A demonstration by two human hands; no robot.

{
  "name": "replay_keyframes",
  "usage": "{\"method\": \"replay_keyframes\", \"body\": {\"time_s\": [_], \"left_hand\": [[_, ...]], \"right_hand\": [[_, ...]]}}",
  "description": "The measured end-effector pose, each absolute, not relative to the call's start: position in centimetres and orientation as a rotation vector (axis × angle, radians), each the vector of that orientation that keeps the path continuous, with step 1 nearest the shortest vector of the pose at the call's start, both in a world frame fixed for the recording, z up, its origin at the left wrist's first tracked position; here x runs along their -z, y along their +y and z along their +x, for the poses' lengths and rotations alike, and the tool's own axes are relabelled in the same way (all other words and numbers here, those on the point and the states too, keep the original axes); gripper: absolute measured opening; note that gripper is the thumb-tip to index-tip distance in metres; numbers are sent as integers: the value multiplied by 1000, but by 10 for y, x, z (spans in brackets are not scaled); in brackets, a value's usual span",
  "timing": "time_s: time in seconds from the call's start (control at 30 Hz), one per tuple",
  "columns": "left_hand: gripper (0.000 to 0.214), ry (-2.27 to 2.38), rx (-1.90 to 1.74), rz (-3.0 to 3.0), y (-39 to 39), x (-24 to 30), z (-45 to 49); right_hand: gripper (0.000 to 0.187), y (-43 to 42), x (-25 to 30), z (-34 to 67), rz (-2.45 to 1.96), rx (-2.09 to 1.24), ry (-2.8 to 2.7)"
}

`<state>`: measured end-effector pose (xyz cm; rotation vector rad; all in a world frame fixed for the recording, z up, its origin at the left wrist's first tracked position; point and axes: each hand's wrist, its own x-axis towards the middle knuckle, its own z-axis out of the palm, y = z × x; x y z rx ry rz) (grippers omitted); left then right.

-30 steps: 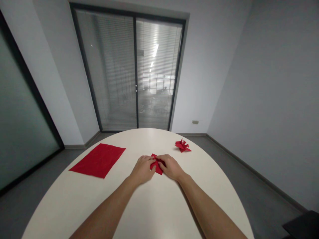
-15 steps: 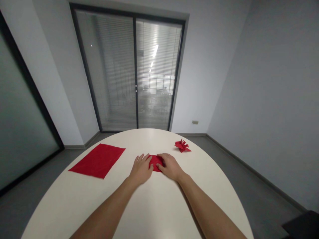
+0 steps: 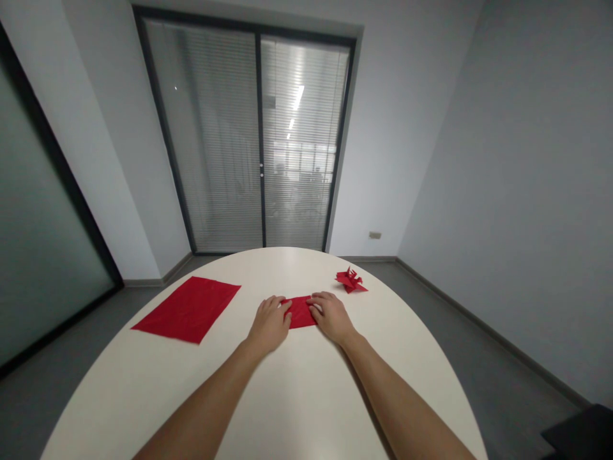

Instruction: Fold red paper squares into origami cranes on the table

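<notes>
A small folded piece of red paper (image 3: 301, 313) lies between my hands near the middle of the white table. At its left end, my left hand (image 3: 269, 324) is closed on it with thumb and fingertips. My right hand (image 3: 333, 317) has its fingers bent over the right end, gripping it there. Both ends of the paper are partly hidden beneath my fingers, and the part between the hands looks flat with faint creases.
A large sheet of red paper (image 3: 190, 310) lies flat on the left of the round white table (image 3: 282, 402). Folded red paper figures (image 3: 350, 280) sit together at the back right. Beyond the table are glass panels with blinds (image 3: 215, 147); a dark object (image 3: 582, 433) shows at lower right.
My hands have moved slightly apart, and more of the folded paper shows between them. The paper has tilted a little. My right hand's fingers have shifted up and right.
</notes>
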<state>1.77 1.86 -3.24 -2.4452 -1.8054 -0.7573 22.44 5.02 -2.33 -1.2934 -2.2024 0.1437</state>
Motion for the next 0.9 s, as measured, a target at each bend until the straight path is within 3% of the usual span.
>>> {"method": "replay_keyframes", "body": {"time_s": [0.23,0.47,0.63,0.9], "left_hand": [[26,-1784,844,-2430,20,25,14],[24,-1814,756,-2358,13,16,15],[25,-1808,762,-2375,13,15,15],[25,-1756,852,-2448,17,22,13]], "right_hand": [[22,52,20,228,-1336,-110,-2140],[21,40,7,219,-1105,-181,-2238],[48,37,11,218,-1038,-225,-2330],[33,40,13,220,-1160,-252,-2267]]}}
